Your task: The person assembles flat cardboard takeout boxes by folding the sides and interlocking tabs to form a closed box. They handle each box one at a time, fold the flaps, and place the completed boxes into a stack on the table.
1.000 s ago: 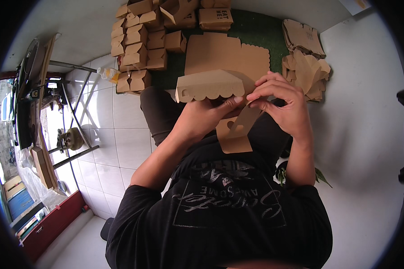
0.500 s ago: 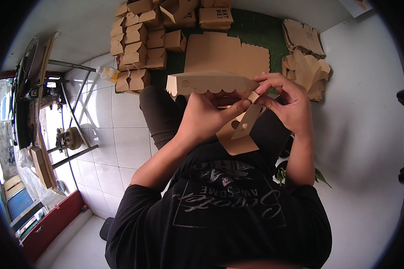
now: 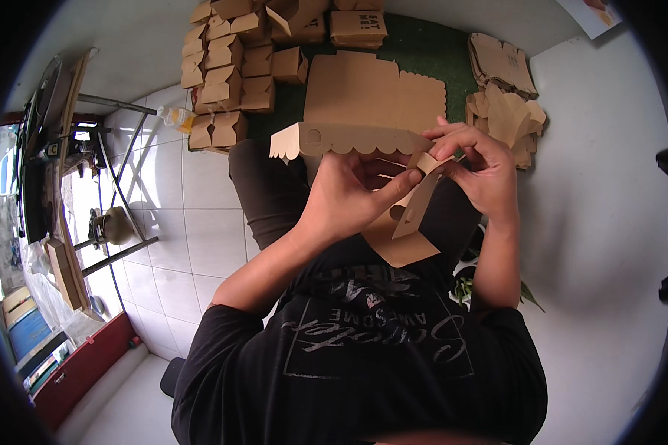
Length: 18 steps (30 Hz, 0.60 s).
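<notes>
Above my lap I hold a partly folded brown cardboard box (image 3: pixel 360 139) with a scalloped edge. Its scalloped panel stretches out to the left, while other flaps hang down toward my shirt. My left hand (image 3: pixel 352 189) grips the box from below, the thumb pressed on a folded corner and the other fingers behind the panel. My right hand (image 3: pixel 476 163) pinches the right end, fingers bent over a small tab at that corner. Part of the box is hidden behind my hands.
A flat cardboard sheet (image 3: pixel 375 89) lies ahead on a green mat (image 3: pixel 416 48). Folded boxes (image 3: pixel 223 87) are stacked at the far left, beside a bottle of yellow liquid (image 3: pixel 177 119). Flat cardboard stacks (image 3: pixel 501 67) lie at the far right, near a wall (image 3: pixel 601 185).
The box has tilted slightly, its left end dipping and the hanging flaps shifting right and down. My right fingers have moved over the corner tab. Both hands keep hold.
</notes>
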Available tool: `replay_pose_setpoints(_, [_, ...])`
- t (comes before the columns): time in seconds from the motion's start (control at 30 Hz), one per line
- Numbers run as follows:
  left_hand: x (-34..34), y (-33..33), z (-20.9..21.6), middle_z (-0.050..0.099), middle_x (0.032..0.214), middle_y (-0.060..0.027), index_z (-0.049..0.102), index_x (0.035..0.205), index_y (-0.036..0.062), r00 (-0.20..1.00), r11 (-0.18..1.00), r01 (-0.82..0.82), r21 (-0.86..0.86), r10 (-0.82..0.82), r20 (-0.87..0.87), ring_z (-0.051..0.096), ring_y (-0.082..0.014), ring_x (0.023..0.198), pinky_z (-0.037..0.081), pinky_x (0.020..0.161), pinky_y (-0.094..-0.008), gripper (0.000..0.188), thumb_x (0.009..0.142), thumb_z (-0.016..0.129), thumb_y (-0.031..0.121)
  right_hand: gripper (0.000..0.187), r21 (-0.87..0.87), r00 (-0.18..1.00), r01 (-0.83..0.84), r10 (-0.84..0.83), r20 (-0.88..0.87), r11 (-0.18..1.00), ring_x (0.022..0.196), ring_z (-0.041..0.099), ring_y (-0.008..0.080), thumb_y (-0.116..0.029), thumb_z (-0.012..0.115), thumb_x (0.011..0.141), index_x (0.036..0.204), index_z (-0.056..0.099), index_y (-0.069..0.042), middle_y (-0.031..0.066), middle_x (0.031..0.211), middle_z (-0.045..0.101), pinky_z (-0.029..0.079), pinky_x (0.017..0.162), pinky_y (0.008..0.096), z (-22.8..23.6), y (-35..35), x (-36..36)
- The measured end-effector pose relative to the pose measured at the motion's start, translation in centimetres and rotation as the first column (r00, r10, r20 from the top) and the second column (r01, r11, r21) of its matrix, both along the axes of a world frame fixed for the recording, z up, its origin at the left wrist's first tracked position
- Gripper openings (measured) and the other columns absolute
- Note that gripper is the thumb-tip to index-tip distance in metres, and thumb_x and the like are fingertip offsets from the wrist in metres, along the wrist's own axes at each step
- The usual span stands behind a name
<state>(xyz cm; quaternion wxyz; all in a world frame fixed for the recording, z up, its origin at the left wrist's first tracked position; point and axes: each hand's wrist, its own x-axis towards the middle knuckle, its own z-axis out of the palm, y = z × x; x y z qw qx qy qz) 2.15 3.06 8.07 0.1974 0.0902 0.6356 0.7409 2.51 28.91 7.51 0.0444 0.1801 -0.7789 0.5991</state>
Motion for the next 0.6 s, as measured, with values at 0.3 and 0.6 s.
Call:
replay_pose_setpoints(0.3, [0.5,0.5,0.8,0.082,0.126,-0.0193,0.065,0.142,-0.0084,0.998,0.995,-0.028,-0.093,0.023,-0.052,0.084,-0.0261,0.116,0.073,0.098,-0.0403,0.055,0.097,0.094,0.004,0.029,-0.122,0.996,-0.088,0.086,-0.024,0.989,0.135,0.076,0.0396,0.018,0.081,0.095,0.107,0.070,-0.007,0.0046,0.105,0.079,0.028,0.141,0.0700,-0.6,0.2,0.0])
replay_pose_setpoints(0.6, [0.6,0.7,0.7,0.082,0.127,-0.0181,0.067,0.140,-0.0088,0.992,0.996,-0.051,-0.068,0.042,-0.118,0.083,-0.0272,0.117,0.072,0.100,-0.0402,0.050,0.099,0.092,0.003,0.033,-0.060,0.999,-0.033,0.033,-0.008,0.998,0.133,0.079,0.0316,0.018,0.083,0.090,0.110,0.082,-0.008,0.0013,0.108,0.084,0.032,0.141,0.0651,0.0,0.2,0.0])
